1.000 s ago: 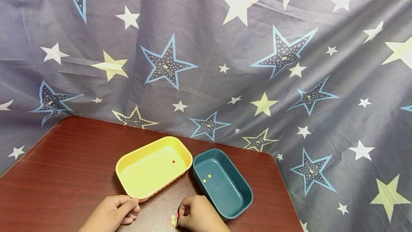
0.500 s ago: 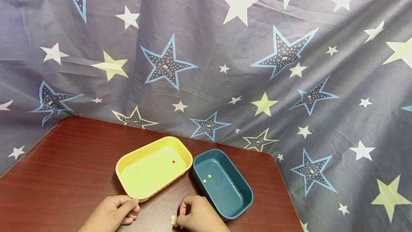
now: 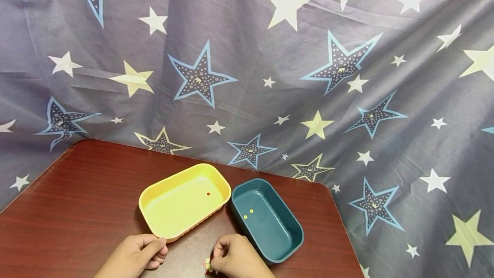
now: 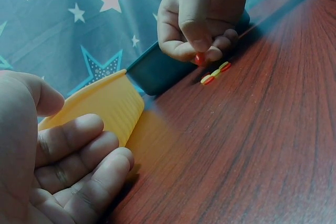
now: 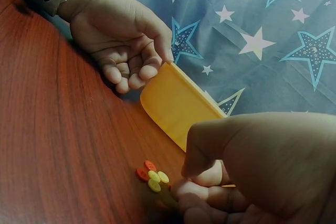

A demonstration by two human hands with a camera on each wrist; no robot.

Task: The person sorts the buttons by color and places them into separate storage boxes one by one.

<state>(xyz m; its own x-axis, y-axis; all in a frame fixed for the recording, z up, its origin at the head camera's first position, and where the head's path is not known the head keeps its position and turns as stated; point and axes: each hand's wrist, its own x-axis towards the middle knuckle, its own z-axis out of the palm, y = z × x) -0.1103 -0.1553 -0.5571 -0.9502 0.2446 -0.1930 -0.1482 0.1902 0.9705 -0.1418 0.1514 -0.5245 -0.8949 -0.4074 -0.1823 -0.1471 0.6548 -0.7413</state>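
At the near corner of a yellow plastic bin (image 3: 175,209), my left hand (image 3: 135,254) pinches the rim between thumb and forefinger. My right hand (image 3: 241,257) is low over the table beside a small pile of red and yellow buttons (image 5: 153,177). In the left wrist view a red button (image 4: 200,59) shows between its thumb and fingertips. Part of the pile is hidden behind that hand in the head view. One red button (image 3: 208,194) lies inside the yellow bin. Two yellow buttons (image 3: 251,211) lie in a dark teal bin (image 3: 272,226).
The bins stand close together on a reddish-brown wooden table (image 3: 77,196), the teal one at the right. A grey curtain with stars (image 3: 247,76) hangs behind the table and along its right side.
My right hand has shifted slightly left and down, and its fingertips cover more of the button pile. My left hand and both bins have stayed in place.
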